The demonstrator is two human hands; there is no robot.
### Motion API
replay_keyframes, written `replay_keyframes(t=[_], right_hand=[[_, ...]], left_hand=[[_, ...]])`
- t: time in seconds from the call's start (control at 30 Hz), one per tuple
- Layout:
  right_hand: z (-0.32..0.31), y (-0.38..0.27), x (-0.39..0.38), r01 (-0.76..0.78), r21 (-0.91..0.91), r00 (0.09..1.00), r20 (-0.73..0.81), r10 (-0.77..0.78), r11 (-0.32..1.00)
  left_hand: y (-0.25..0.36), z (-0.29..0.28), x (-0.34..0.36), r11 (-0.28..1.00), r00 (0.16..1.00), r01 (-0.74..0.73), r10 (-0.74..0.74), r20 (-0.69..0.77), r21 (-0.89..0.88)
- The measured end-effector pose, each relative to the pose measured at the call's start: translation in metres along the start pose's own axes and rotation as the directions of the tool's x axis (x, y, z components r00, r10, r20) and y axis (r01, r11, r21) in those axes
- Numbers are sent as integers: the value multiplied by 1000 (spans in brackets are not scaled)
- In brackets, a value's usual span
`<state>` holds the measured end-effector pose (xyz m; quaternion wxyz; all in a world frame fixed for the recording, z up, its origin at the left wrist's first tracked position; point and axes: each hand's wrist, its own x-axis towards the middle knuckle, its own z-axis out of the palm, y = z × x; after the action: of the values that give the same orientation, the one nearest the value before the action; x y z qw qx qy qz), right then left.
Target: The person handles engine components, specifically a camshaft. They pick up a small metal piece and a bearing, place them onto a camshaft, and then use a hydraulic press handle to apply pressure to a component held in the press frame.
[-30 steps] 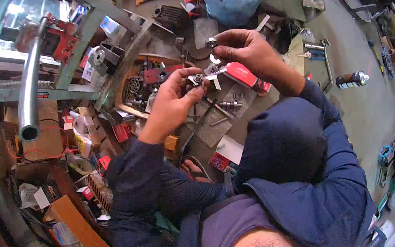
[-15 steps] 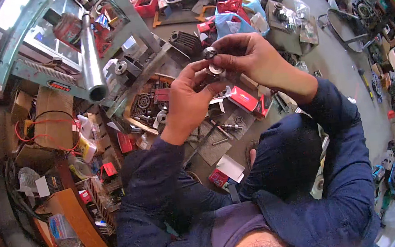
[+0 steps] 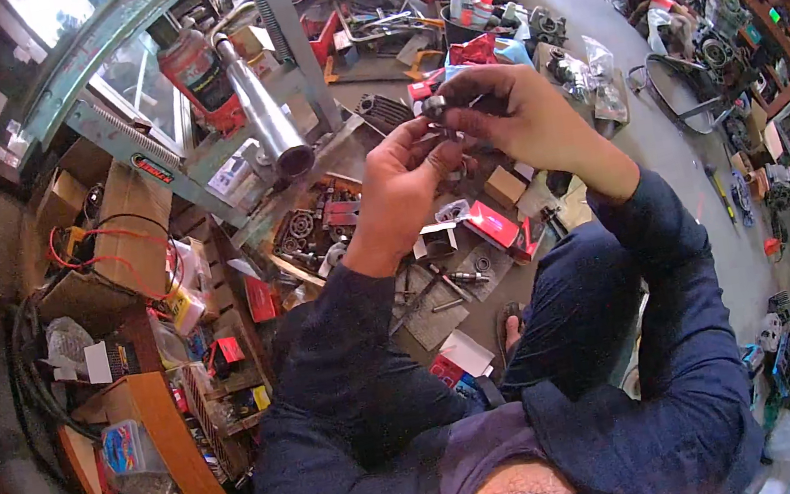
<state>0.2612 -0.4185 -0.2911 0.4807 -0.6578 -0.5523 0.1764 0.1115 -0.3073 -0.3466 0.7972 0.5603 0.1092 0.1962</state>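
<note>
Out in front of me, both hands are closed on a small metal part [image 3: 436, 107] with a round, ring-like top end. My left hand [image 3: 389, 192] pinches its lower portion between thumb and fingers. From the right, my right hand [image 3: 524, 123] grips it near the ring with thumb and forefinger. Fingers cover most of the piece, so its full shape is hidden. Below the hands, a metal shaft [image 3: 468, 278] and a small ring [image 3: 483, 263] lie on a flat grey sheet [image 3: 436, 324]. A red box [image 3: 495, 221] sits beside them.
A press frame [image 3: 208, 208] holding a red bottle jack [image 3: 194, 73] and a steel tube [image 3: 265, 114] stands at the left. A wooden tray [image 3: 303, 275] of metal parts is near it. Cardboard boxes [image 3: 121, 235] and an orange-brown wooden drawer [image 3: 176, 450] lie further left.
The view has shifted, so the surroundings sit differently in the picture. Both hands still hold the metal part together, with the fingers slightly repositioned around it.
</note>
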Motion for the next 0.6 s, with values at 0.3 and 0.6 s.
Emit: replay_keyframes(t=[0.3, 0.6], right_hand=[[8, 9, 1, 68, -31, 964, -255, -74, 997], [19, 16, 3, 82, -125, 984, -150, -100, 989]], left_hand=[[-3, -20, 4, 995, 995, -100, 100, 24, -25], [19, -23, -3, 997, 999, -17, 20, -28, 80]])
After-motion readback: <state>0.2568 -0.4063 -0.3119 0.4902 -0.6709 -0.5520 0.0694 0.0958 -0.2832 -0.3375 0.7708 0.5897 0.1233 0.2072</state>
